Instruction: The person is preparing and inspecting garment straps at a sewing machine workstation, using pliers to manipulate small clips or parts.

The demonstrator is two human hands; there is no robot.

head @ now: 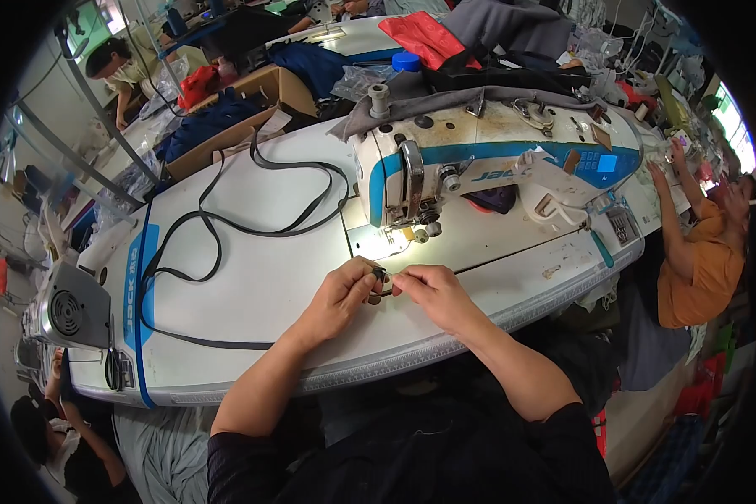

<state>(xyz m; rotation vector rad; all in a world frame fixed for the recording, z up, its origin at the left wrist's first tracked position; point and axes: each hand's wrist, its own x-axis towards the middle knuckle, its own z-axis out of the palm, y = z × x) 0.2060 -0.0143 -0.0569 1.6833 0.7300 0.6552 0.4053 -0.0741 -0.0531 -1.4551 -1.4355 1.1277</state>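
My left hand (pixel 340 296) pinches a small dark piece (pixel 378 274), possibly the end of a strap, just in front of the sewing machine's needle area. My right hand (pixel 438 293) meets it from the other side, thumb and finger closed on the edge of the same piece; fingers hide most of it. Behind both hands stands a white and blue Jack sewing machine (pixel 479 154), its lamp lighting the needle plate (pixel 378 242). A long black strap (pixel 271 230) lies in loops on the white table (pixel 252 290) to the left and runs under my left forearm.
Grey cloth (pixel 403 104) drapes over the machine's top. A cardboard box (pixel 283 94) of dark blue fabric stands behind left. A teal-handled tool (pixel 601 249) is at the right end. Co-workers sit left, and one in orange (pixel 699 271) is at right. A ruler tape (pixel 416 356) edges the table.
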